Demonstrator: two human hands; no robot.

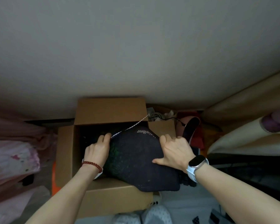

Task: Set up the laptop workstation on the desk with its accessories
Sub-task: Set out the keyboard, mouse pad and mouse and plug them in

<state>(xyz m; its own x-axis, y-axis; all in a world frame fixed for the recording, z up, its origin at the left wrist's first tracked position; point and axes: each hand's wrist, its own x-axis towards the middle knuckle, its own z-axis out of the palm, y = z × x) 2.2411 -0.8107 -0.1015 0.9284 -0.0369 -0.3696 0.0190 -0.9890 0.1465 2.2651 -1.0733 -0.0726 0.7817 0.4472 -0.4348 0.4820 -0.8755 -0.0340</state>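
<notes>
Open cardboard box (103, 110) sits on the floor against a pale wall, flaps folded out. Both hands work at its mouth.

A dark mouse pad (136, 159), soft and curved, lies tilted across the box's right half; its near right corner overhangs the box's near right edge. White lettering shows near its far edge, faint green speckling on its left part.

Left hand (97, 149): fingers curled over the pad's left edge, gripping it, fingertips down inside the box. A red bead bracelet (92, 164) sits on that wrist.

Right hand (174, 151): fingers curled over the pad's far right edge, thumb spread flat on its top face, so it is grasping the pad. A watch with a white strap (195, 165) sits on that wrist.

A thin braided cable (131, 125) runs from near the left fingertips up and right across the box's far right corner. Whether the left hand pinches it I cannot tell.

Box interior is dark; contents under the pad unreadable.

Behind the box on the right: a smaller cardboard carton (162, 125) with tangled cords on top, and a rolled dark pad with a pink face (191, 126) standing beside it. Pink fabric (14, 156) lies to the left of the box. Pale cushions (249, 135) lie to the right.
</notes>
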